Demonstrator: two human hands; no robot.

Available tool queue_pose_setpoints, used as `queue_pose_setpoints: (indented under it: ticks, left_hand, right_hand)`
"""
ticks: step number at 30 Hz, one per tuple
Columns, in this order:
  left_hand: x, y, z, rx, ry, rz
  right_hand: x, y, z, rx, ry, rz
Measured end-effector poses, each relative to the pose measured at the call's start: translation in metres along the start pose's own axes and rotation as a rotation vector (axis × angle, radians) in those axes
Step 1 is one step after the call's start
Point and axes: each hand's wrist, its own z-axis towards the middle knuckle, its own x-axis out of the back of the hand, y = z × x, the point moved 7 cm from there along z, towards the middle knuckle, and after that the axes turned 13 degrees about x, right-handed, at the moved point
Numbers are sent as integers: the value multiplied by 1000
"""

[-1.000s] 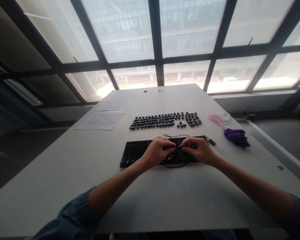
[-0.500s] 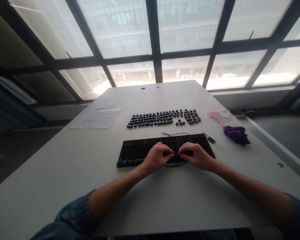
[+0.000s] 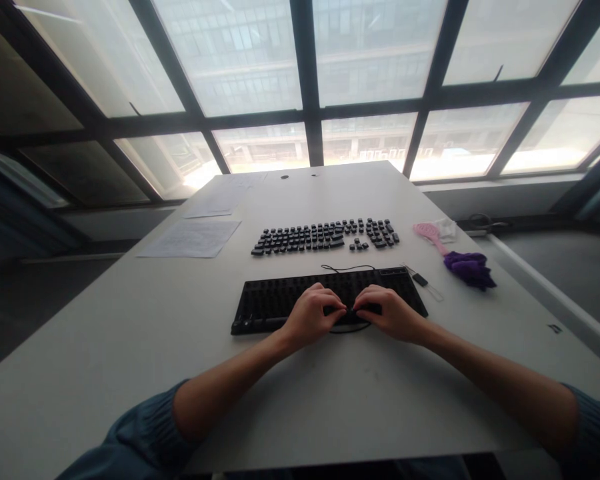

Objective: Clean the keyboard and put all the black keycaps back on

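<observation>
A black keyboard (image 3: 270, 303) lies in front of me, most of its keycaps off and a few left at its lower left corner. My left hand (image 3: 313, 310) is closed over its lower middle, thumb and forefinger pinched. From the other side my right hand (image 3: 390, 312) meets it in the same pinch. Between the fingertips sits a small dark keycap (image 3: 351, 311), largely hidden by the fingers. Beyond the keyboard, loose black keycaps (image 3: 300, 239) stand in rows in keyboard order.
Right of the keyboard lies a wire keycap puller (image 3: 421, 280). Farther right are a pink-handled brush with a purple duster head (image 3: 470, 270) and a clear wrapper (image 3: 446, 230). Paper sheets (image 3: 190, 239) lie on the left of the white table (image 3: 130, 347). A cable (image 3: 347, 269) runs behind the keyboard.
Both hands stay pinched together at the same spot on the keyboard, with only slight finger movement. The whole view has shifted a little.
</observation>
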Motion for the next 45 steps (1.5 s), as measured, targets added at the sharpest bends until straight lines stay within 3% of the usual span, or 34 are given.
queue_pose_setpoints:
  ticks: [28, 45]
  left_hand:
    - [-2, -4, 0, -1, 5, -21]
    - [-3, 2, -2, -54, -31, 26]
  right_hand:
    - [-5, -15, -1, 172, -57, -173]
    - [-5, -18, 2, 166, -81, -184]
